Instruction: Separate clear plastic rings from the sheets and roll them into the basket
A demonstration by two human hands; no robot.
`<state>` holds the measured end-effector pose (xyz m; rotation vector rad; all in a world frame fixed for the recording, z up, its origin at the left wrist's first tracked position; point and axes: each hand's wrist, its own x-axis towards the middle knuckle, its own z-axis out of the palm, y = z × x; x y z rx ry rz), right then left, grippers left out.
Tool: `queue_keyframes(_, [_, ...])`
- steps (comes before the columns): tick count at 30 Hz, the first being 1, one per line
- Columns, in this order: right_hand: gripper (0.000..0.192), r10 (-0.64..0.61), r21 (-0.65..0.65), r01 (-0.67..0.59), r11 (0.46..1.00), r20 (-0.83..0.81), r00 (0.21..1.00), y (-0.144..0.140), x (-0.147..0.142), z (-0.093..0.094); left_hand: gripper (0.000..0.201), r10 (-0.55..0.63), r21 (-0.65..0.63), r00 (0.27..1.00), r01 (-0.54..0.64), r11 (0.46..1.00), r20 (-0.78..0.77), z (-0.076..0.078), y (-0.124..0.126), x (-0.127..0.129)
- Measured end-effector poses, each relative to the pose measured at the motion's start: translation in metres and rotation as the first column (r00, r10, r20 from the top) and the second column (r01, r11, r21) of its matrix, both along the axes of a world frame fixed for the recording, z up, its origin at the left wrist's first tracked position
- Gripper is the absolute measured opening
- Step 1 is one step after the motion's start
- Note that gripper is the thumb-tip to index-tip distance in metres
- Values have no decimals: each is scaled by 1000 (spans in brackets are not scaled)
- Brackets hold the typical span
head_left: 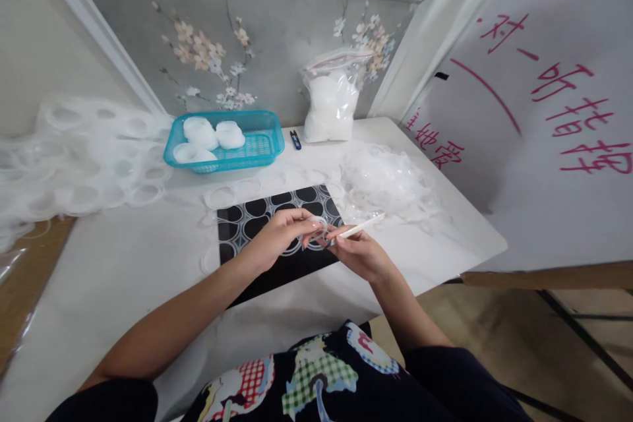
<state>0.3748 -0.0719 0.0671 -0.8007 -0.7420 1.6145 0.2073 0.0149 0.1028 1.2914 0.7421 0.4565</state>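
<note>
Pinching clear ring (319, 227) w/ my left hand (279, 237); right hand (359, 252) closed on stick (361, 228). Keep ring flat over black mat (277, 227), tip steady.

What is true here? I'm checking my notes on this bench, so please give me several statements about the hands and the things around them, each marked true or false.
1. The right hand holds a thin white stick-like tool. True.
2. The left hand rests inside the turquoise basket. False: it is over the black mat, its fingers pinching a clear ring.
3. The basket holds white rounded pieces. True.
4. The zip bag of white material lies on the floor. False: it stands on the white table against the wall.
5. A small blue snipper lies between basket and bag. True.
</note>
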Motion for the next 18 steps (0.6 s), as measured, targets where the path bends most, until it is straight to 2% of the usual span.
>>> queue_keyframes(3, [16, -37, 49, 36, 998, 7, 999, 1, -4, 1, 21, -20, 37, 998, 22, 999, -62, -2, 4, -4])
queue_keyframes(7, [15, -108, 71, 118, 990, -130, 986, 3, -4, 6, 17, 12, -142, 1000, -11, 990, 5, -4, 9, -10])
queue_keyframes(10, [13, -105, 88, 126, 988, -212, 972, 2, -5, 10, 13, 10, -287, 991, 28, 958, 130, 6, 4, -16])
queue_keyframes(14, [7, -68, 149, 118, 982, -305, 950, 1, -10, 16, 11, 71, -456, 971, 43, 889, 230, 25, -4, -19])
queue_keyframes(16, [8, -89, 134, 146, 980, -362, 928, 1, -12, 22, 18, 62, -488, 971, 61, 871, 232, 31, -7, -18])
queue_keyframes(18, [8, -145, 86, 195, 977, -400, 905, 2, -12, 27, 32, 121, -418, 970, -24, 908, 209, 35, -15, -19])
